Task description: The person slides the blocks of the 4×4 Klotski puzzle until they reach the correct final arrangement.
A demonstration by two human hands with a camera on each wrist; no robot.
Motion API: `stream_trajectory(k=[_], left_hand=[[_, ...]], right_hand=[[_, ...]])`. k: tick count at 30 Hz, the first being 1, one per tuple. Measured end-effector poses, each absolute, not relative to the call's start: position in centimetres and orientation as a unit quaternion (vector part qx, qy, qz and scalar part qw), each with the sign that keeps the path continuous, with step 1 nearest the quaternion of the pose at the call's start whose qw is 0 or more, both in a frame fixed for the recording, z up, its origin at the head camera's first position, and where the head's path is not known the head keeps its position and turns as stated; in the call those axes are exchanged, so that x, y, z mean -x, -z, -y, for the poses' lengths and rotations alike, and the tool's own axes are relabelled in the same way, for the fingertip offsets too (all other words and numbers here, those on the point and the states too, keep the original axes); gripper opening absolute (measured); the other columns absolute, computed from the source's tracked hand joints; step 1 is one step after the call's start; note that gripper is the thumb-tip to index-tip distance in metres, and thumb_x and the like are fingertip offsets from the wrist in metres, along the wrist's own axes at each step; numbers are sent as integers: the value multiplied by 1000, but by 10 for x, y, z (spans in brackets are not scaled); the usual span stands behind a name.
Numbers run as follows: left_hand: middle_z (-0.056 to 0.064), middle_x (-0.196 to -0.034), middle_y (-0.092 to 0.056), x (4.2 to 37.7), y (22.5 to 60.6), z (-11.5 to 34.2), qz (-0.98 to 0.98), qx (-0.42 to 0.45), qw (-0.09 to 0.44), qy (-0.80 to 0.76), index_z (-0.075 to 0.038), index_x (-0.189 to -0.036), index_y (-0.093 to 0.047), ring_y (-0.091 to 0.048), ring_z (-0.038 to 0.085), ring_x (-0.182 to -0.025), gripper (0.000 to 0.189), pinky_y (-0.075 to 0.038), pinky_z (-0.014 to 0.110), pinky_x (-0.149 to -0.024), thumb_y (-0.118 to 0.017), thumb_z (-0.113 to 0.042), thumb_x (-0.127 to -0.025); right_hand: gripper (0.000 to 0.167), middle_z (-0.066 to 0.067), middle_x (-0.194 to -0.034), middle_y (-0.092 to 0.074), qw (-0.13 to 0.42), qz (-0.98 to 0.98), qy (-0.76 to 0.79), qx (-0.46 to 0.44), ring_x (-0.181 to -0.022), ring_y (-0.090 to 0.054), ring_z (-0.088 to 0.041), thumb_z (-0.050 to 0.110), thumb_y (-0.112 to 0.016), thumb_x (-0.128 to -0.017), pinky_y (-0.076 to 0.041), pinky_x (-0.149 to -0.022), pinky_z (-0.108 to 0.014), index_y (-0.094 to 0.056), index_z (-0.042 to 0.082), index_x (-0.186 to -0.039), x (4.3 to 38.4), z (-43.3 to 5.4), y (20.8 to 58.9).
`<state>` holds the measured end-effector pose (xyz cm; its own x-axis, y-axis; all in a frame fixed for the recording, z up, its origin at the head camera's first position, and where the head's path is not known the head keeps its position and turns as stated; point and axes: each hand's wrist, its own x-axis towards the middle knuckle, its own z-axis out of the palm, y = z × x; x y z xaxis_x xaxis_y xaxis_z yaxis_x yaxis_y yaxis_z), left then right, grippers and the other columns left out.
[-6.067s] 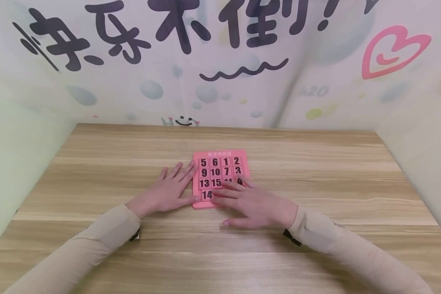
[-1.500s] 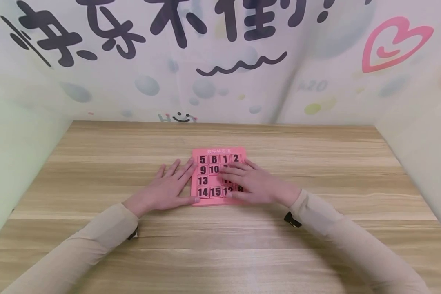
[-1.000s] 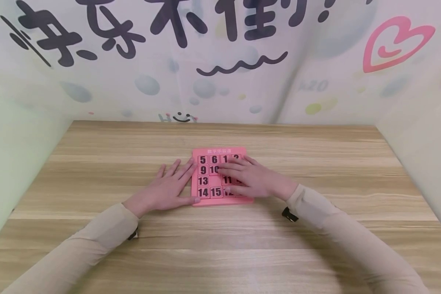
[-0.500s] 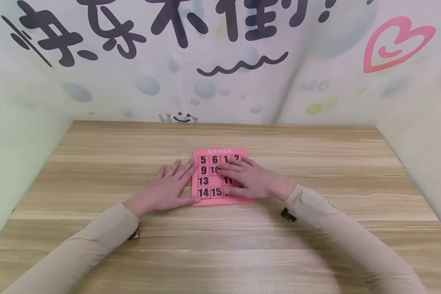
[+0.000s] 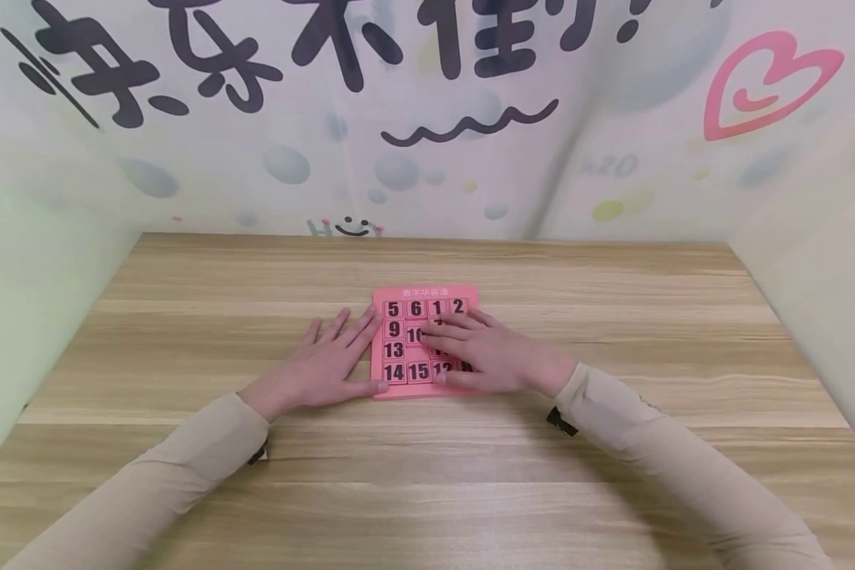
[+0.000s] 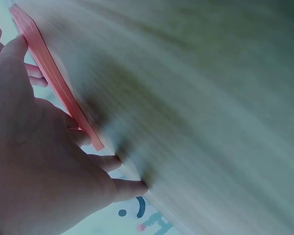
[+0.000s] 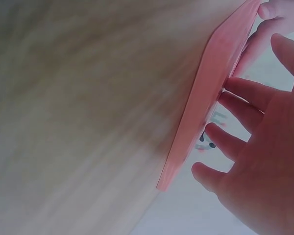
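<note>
A pink sliding number puzzle (image 5: 399,393) lies flat on the table, its tiles bearing black numbers. My left hand (image 5: 321,368) rests at its left side, index finger and thumb along the frame and the other fingers spread on the wood. In the left wrist view the puzzle's edge (image 6: 59,81) runs beside the thumb. My right hand (image 5: 495,352) lies over the right half, hiding several tiles. Its extended fingertips touch the 10 tile (image 5: 412,336), which sits partly down in the gap between 13 and the 11 tile. In the right wrist view two fingers (image 7: 240,105) meet the puzzle's face.
The wood-grain table (image 5: 427,491) extends around the puzzle. Behind it stands a printed wall (image 5: 427,190) with large dark characters, and pale walls rise at both sides. A dark band (image 5: 562,421) shows under the right sleeve.
The 10 tile has slid toward the near edge under my right fingertips. Earlier, the 15 tile went down to the bottom row and 14 shifted left. My left hand stays in place.
</note>
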<state>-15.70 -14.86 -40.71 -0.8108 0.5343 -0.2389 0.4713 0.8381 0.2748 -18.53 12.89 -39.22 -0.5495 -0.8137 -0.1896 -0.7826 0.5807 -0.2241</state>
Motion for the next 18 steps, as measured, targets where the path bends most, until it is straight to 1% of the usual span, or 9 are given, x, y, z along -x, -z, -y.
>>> stream_trajectory(k=[5,9,13,18], left_hand=[[7,-161,1,157,407,149,-946,-267,153,-99,-10,-156,-8,2,39,-144,96,0,64,-110,-44,-70,-89],[7,-161,1,158,407,149,-946,-266,155,-100,-10,-156,-8,3,39,-144,97,1,64,-110,-45,-70,-89],[7,-161,1,158,407,149,-946,-265,155,-101,-10,-156,-8,3,39,-144,97,1,64,-110,-45,-70,-89],[7,-161,1,158,406,149,-946,-266,155,-99,-10,-156,-8,3,40,-144,97,1,64,-110,-45,-69,-89]], right_hand=[[63,-4,-155,-30,141,-875,56,460,-145,-16,-28,50,-43,-99,-8,-116,-52,-36,15,-151,183,-129,391],[64,-3,-156,-29,148,-873,52,462,-145,-15,-28,53,-40,-99,-7,-116,-50,-34,16,-151,180,-130,390],[63,-2,-155,-30,143,-870,50,469,-144,-17,-28,53,-39,-100,-8,-116,-50,-36,17,-151,175,-132,389],[61,-3,-154,-33,129,-863,57,486,-143,-20,-30,49,-42,-100,-11,-115,-51,-39,14,-149,172,-134,390]])
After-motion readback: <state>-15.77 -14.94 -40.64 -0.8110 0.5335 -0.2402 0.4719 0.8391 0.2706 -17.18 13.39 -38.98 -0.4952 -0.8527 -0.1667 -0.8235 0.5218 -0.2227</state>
